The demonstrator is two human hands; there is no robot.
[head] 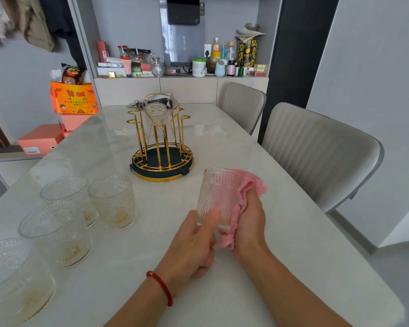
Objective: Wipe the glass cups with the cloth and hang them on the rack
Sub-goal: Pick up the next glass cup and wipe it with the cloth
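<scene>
A clear embossed glass cup (pixel 216 193) is held above the white table (pixel 281 232), right of centre. My left hand (pixel 195 241) grips its base, thumb on the near side. My right hand (pixel 248 223) holds a pink cloth (pixel 243 185) against the cup's right side. The gold wire rack (pixel 162 140) on a dark green round tray stands farther back. One upside-down glass (pixel 156 119) hangs on it at the rear. Several more glass cups (pixel 112 200) stand upright on the table's left side.
Two grey padded chairs (pixel 316 152) stand along the table's right edge. Keys and small items (pixel 137 104) lie at the table's far end. A cluttered shelf (pixel 180 67) fills the back wall. Orange and pink boxes (pixel 73 100) are stacked at the left.
</scene>
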